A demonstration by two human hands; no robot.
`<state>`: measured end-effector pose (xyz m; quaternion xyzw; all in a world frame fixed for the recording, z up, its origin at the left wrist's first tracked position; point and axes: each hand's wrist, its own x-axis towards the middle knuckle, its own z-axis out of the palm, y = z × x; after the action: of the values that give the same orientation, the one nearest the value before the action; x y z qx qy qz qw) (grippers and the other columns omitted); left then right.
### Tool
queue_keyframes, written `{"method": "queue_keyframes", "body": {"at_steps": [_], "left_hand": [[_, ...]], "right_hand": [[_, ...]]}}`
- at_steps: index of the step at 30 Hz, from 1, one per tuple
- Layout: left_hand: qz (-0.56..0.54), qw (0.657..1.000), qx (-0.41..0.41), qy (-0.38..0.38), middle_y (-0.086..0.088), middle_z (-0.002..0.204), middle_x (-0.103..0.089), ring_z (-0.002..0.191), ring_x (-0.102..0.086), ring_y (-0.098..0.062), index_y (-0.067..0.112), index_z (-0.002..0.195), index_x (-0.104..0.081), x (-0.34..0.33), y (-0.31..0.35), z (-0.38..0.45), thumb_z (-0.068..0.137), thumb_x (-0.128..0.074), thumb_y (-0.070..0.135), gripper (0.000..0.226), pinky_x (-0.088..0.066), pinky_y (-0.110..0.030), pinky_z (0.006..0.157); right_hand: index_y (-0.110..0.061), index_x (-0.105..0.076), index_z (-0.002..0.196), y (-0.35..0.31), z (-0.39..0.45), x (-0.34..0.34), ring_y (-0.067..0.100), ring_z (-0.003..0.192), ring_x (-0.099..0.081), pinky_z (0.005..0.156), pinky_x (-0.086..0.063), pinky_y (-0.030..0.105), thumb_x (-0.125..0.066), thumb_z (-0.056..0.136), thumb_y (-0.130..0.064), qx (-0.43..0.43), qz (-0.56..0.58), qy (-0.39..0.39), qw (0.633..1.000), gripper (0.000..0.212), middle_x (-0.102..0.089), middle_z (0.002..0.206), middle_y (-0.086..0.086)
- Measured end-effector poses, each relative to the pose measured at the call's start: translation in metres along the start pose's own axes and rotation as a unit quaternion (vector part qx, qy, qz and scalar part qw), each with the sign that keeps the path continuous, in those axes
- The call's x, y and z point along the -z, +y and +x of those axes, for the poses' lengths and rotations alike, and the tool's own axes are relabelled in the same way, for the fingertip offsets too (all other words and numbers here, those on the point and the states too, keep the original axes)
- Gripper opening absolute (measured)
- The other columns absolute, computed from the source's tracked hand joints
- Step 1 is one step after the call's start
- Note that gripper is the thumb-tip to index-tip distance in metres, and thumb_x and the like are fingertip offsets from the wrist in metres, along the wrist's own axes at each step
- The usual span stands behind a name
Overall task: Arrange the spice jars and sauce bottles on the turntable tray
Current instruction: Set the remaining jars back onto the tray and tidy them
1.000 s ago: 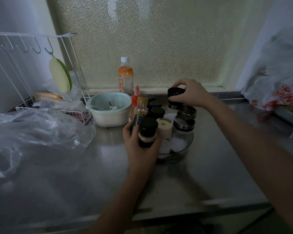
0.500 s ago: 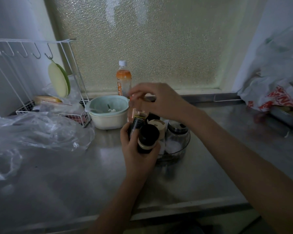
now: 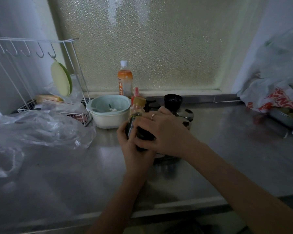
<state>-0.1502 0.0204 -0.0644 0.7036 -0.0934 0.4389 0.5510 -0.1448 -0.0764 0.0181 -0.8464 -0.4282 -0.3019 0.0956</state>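
Note:
My left hand (image 3: 134, 149) grips a dark-capped jar (image 3: 145, 134) and a dark sauce bottle with a tan cap (image 3: 137, 108) beside it. My right hand (image 3: 162, 130) lies over the jar's cap, fingers wrapped around it, a ring on one finger. Behind my hands stands the clear turntable tray (image 3: 166, 159), mostly hidden. A black-lidded jar (image 3: 172, 101) and a metal-lidded glass jar (image 3: 186, 114) stand on it. A red-tipped bottle (image 3: 136, 92) rises behind the tan cap.
A pale green bowl (image 3: 109, 110) stands left of the bottles, an orange drink bottle (image 3: 125, 80) behind it by the frosted window. A white wire rack (image 3: 41, 78) and clear plastic bags (image 3: 32, 130) fill the left. A printed bag (image 3: 277, 98) lies at right.
My right hand left the black jar at the tray's back, crossed to the left and came down onto the jar held in my left hand.

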Motion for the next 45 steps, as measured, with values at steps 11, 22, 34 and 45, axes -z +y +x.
{"method": "queue_keyframes", "body": {"at_steps": [11,22,34,45], "left_hand": [[0.001,0.989,0.121,0.088,-0.019,0.13,-0.038,0.112,-0.041,-0.009,0.011,0.119,-0.052,0.0,-0.004,0.006,0.092,-0.047,0.012,0.028,-0.042,-0.028,0.1],[0.03,0.976,0.207,0.066,-0.003,0.116,-0.034,0.096,-0.042,-0.004,0.008,0.133,-0.04,-0.001,-0.013,0.008,0.078,-0.064,-0.002,0.061,-0.033,0.003,0.084],[0.024,0.962,0.254,0.102,-0.006,0.112,-0.042,0.097,-0.045,-0.015,0.003,0.114,-0.052,0.001,-0.012,0.012,0.088,-0.059,0.017,0.03,-0.041,-0.025,0.09],[0.031,0.947,0.254,0.192,-0.007,0.108,-0.038,0.099,-0.043,-0.018,-0.002,0.111,-0.056,0.012,-0.022,0.021,0.088,-0.059,0.019,0.031,-0.032,-0.001,0.077]], "right_hand": [[-0.013,-0.054,0.095,0.068,0.017,0.061,0.022,0.081,-0.055,0.074,-0.047,0.041,-0.059,0.084,-0.046,-0.26,0.025,0.146,0.954,0.035,-0.057,0.084,0.001],[-0.023,-0.051,0.109,0.085,0.011,0.011,0.026,0.091,-0.053,0.069,-0.034,0.028,-0.068,0.08,-0.032,-0.297,0.07,-0.049,0.951,0.036,-0.056,0.097,0.011],[-0.021,-0.055,0.121,0.046,0.055,-0.012,0.021,0.109,-0.058,0.095,-0.042,0.044,-0.058,0.081,-0.057,-0.262,0.058,-0.062,0.961,0.053,-0.065,0.119,0.001],[-0.016,-0.055,0.105,0.026,0.04,0.003,0.022,0.089,-0.062,0.09,-0.045,0.045,-0.057,0.088,-0.038,-0.227,0.121,-0.048,0.965,0.028,-0.064,0.092,-0.002]]}}
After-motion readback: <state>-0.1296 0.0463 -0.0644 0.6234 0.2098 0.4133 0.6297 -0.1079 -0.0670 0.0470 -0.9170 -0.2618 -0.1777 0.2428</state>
